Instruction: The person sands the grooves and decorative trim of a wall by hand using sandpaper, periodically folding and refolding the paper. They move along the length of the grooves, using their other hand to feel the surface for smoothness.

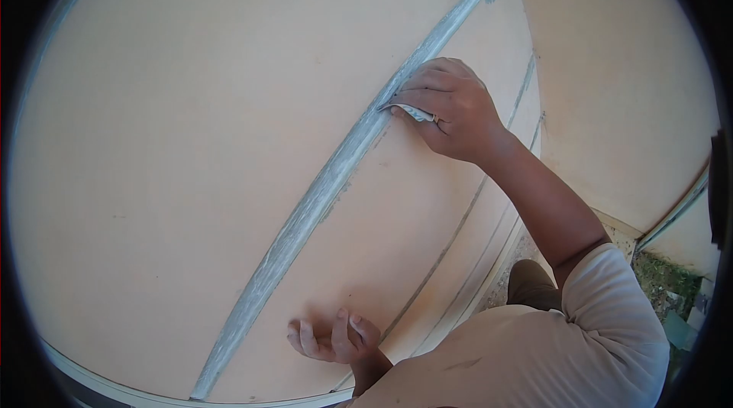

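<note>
A long grey-blue band (305,213) with whitish streaks runs slantwise across the peach-coloured wall (206,125). My right hand (450,106) presses against this band above its middle, its fingers closed over a folded piece of sandpaper (414,112) with a pale, printed back. Part of the sheet is hidden beneath the fingers. Lower down, my left hand (336,338) is held close to the wall, right of the band's lower part. Its fingers are loosely curled and apart, with nothing in them.
Thin grey lines (450,244) cross the wall to the right of the band. Another wall surface (611,87) stands at the right. Grass (666,280) and loose pieces lie on the ground at the lower right, near my shoe (531,283).
</note>
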The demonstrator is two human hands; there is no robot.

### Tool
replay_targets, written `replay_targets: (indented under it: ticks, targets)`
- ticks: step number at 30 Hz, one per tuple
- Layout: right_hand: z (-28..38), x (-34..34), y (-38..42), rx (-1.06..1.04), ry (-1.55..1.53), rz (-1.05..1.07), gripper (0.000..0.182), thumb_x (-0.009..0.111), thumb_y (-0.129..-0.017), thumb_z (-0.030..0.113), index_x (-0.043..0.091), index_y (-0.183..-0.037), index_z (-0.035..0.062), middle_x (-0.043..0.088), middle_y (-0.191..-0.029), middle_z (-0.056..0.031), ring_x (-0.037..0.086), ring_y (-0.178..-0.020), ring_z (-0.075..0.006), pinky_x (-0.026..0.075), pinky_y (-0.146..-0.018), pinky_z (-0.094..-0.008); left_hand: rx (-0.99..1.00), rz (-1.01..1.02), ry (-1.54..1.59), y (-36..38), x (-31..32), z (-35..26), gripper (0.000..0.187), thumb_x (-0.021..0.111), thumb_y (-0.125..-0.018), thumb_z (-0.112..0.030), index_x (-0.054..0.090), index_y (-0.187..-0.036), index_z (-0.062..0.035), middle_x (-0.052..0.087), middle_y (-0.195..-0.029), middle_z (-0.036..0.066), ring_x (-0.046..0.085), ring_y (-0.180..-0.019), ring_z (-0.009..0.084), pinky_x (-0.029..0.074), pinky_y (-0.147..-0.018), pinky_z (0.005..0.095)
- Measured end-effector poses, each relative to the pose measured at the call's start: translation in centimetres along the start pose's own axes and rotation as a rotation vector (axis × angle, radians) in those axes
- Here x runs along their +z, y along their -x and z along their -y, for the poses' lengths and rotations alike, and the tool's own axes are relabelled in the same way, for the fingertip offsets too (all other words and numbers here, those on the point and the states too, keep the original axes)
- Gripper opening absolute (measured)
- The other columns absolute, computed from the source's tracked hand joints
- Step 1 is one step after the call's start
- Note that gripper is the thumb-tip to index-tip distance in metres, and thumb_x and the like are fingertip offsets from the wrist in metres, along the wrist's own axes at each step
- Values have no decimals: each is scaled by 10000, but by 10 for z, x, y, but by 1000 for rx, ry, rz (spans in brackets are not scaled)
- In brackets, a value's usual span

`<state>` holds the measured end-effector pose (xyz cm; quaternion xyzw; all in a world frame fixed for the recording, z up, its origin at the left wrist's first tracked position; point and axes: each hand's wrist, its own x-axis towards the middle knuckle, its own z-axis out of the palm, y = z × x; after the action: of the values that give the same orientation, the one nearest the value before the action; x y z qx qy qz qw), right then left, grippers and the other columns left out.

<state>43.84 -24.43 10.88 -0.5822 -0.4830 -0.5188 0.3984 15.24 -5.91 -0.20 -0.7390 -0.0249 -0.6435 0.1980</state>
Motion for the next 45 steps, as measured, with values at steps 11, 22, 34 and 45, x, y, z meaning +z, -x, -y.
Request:
replay_targets:
  ticks: [11, 22, 34, 45]
  targets:
    - [36, 11, -2, -9, -15, -4, 236, 805, -683, 95, 758, -908, 148, 678, -924, 26, 653, -928, -195, 506, -829, -379, 12, -5, -7, -4, 7, -5, 148, 585, -928, -217, 675, -982, -112, 480, -1371, 216, 399, -1340, 428, 373, -1050, 601]
    - [50, 13, -1, -44, -92, -26, 215, 808, -710, 89, 759, -908, 157, 678, -962, 35, 645, -975, -187, 523, -874, -393, 42, -8, -20, -5, 7, -5, 160, 564, -938, -219, 669, -998, -114, 481, -1369, 222, 392, -1346, 441, 370, -1061, 598]
    - [66, 25, 7, -47, -228, -71, 311, 782, -701, 27, 752, -992, 132, 675, -1008, -5, 664, -999, -210, 556, -942, -428, 11, 2, 49, 3, 5, 1, 172, 548, -987, -299, 631, -1042, -159, 421, -1414, 172, 292, -1427, 409, 347, -1104, 578]
    - [-33, 8, 11, -46, 43, -132, 239, 796, -741, -8, 767, -965, 69, 733, -997, -79, 689, -957, -251, 568, -886, -366, 12, -77, 116, 5, 12, 1, 189, 531, -969, -224, 662, -981, -87, 470, -1354, 201, 389, -1375, 416, 357, -1121, 591]
